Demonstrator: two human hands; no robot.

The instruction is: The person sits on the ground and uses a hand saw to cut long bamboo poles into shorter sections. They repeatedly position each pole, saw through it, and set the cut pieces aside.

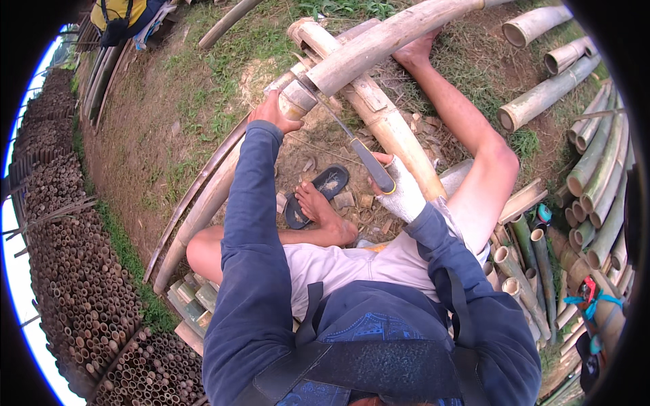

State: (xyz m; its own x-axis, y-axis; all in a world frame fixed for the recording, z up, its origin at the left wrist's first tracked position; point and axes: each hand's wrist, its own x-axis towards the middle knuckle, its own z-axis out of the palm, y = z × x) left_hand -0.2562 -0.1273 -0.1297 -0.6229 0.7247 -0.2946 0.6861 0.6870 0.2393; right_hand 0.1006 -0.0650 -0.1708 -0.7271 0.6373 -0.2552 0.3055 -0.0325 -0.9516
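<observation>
My left hand [274,111] is closed round the near end of a short bamboo section [298,100], fingers behind it and thumb on its near side. A hand saw [371,164] with a grey and yellow handle is in my right hand [401,188], which wears a whitish glove with bare fingertips. The saw's thin blade slants up and left, passing between the short section and the cut end of a long bamboo pole [386,44]. Whether the teeth touch the bamboo cannot be made out. Under the long pole lies a thick bamboo support [379,118].
Bamboo offcuts and chips lie on the ground between my legs, beside a black sandal [317,196]. Cut poles [599,169] are heaped at the right. Large stacks of bamboo tubes [81,271] line the left. A yellow and dark bag [125,20] is at the far left.
</observation>
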